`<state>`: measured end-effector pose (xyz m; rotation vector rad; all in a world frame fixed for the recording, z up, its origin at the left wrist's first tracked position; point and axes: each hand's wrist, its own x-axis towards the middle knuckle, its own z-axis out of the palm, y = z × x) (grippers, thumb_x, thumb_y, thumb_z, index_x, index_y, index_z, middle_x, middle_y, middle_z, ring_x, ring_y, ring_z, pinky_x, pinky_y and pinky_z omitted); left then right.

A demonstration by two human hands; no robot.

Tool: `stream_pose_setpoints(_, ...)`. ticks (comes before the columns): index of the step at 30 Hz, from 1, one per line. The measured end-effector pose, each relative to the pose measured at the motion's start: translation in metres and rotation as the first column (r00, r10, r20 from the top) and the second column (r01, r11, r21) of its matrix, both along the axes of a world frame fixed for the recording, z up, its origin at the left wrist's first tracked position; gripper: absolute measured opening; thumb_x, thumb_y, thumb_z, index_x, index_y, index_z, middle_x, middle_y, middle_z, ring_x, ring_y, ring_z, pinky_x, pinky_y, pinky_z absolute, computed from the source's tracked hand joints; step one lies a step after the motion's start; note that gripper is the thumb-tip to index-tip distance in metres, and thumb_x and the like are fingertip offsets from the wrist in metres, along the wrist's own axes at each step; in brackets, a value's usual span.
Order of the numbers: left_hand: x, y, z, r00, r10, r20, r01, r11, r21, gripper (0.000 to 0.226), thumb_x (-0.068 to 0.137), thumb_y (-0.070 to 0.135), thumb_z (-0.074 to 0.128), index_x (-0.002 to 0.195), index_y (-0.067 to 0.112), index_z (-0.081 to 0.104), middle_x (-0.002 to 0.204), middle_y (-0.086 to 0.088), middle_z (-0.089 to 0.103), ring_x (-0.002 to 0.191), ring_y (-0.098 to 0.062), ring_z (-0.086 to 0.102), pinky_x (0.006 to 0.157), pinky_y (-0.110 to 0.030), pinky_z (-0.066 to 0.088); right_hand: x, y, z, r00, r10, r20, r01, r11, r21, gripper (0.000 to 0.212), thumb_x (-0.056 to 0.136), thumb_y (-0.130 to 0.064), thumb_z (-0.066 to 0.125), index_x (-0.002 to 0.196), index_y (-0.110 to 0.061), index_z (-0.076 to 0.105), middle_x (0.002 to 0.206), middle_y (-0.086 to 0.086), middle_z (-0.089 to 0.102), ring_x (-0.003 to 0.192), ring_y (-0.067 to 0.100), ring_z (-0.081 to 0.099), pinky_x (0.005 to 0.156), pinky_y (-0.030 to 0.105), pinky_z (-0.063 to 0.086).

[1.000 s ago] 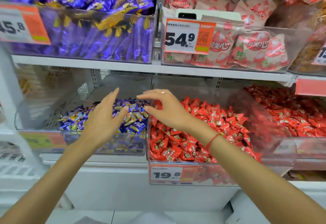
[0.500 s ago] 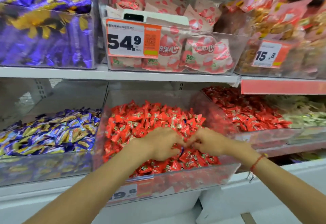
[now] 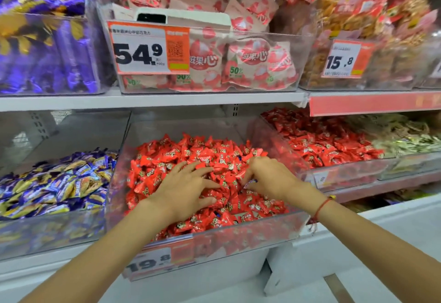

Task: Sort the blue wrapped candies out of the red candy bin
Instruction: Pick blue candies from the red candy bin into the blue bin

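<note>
**Both hands in the red candy bin, lower shelf**

Hidden or unclear: the right hand's fingertips are buried among wrappers, so what its grip closes on cannot be told. A small bluish scrap (image 3: 254,180) shows beside the curled right fingers; too small to name as a candy. Another dark blue fleck (image 3: 241,158) sits in the red heap just beyond the right hand, also too small to identify. The price label on the bin front (image 3: 152,263) is partly cut by the left forearm and blurred; "19.8" reads. The far right bins are cut off by the frame edge.

Hands: left hand (image 3: 183,193) lies flat on the red candies, fingers spread and straight, pressing the heap. Right hand (image 3: 267,178), with a red string bracelet (image 3: 321,207) at the wrist, has fingers curled down into the heap, near the left fingertips but apart from them.

Containers:
- Red candy bin (image 3: 238,233), clear plastic, centre of lower shelf: heaped red candies (image 3: 191,152).
- Clear bin to its left (image 3: 47,233): blue wrapped candies (image 3: 59,183) with yellow print, well apart from both hands.
- Clear bin to its right (image 3: 346,173): more red wrapped candies.
- Upper shelf (image 3: 152,99), left to right: purple packets (image 3: 47,52); pink-and-white packets (image 3: 257,61) behind a "54.9" label (image 3: 148,47); brown snack bags (image 3: 346,16) behind a "15.8" label (image 3: 343,59).
</note>
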<state>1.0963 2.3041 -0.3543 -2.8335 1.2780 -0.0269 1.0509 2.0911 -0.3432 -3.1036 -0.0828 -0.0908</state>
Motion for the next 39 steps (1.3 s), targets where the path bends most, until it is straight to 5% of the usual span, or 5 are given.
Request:
stream_pose_setpoints(5,-0.016,-0.007,0.004,0.999,0.035,-0.014,-0.038,0.941,-0.337,0.056,0.096,0.057,0.037,0.148,0.041,0.027,0.161,0.009,0.014,0.148,-0.012,0.007,0.119,-0.032,0.001,-0.02,-0.007,0.024,0.997,-0.06,0.051,0.009,0.728,0.686,0.007,0.081,-0.02,0.076,0.088,-0.017,0.078,0.068,-0.008,0.069,0.054,-0.001,0.059,0.056,0.013,0.046)
stream_pose_setpoints(11,-0.034,-0.01,0.017,0.884,-0.141,-0.446,-0.35,0.432,-0.831,0.027,0.092,0.024,0.062,0.119,0.03,0.063,0.094,0.01,0.074,0.088,0.001,0.069,0.089,-0.024,0.053,-0.023,0.018,0.031,0.992,0.04,-0.121,0.114,0.146,0.983,0.009,0.085,-0.017,0.07,0.093,-0.015,0.068,0.083,0.004,0.073,0.074,0.011,0.07,0.069,0.017,0.053)
stream_pose_setpoints(21,-0.028,0.036,0.001,0.902,0.08,-0.423,-0.403,0.503,-0.764,0.014,0.087,0.027,0.069,0.094,0.04,0.066,0.087,0.016,0.071,0.085,0.003,0.066,0.085,-0.032,0.055,0.006,0.037,-0.01,0.868,0.479,-0.134,-0.406,0.839,0.363,0.053,0.07,-0.035,0.084,0.118,-0.03,0.062,0.108,-0.005,0.057,0.096,0.012,0.049,0.084,0.026,0.043)
stream_pose_setpoints(31,-0.025,0.04,-0.007,0.902,0.1,-0.421,-0.408,0.52,-0.751,0.016,0.088,0.027,0.068,0.093,0.042,0.064,0.089,0.018,0.071,0.086,0.005,0.065,0.087,-0.035,0.055,0.01,-0.01,0.005,0.916,0.386,-0.108,-0.399,0.904,-0.155,0.029,0.087,-0.018,0.06,0.108,-0.037,0.069,0.115,-0.013,0.058,0.116,0.009,0.046,0.076,0.022,0.035)
stream_pose_setpoints(39,-0.024,0.036,-0.006,0.901,0.08,-0.427,-0.405,0.511,-0.758,0.015,0.087,0.027,0.069,0.092,0.041,0.065,0.089,0.016,0.071,0.086,0.004,0.066,0.086,-0.037,0.055,0.001,0.02,0.013,0.877,0.44,-0.196,-0.391,0.888,0.244,0.038,0.072,-0.037,0.081,0.108,-0.034,0.069,0.093,-0.027,0.055,0.084,-0.004,0.051,0.078,0.018,0.044)
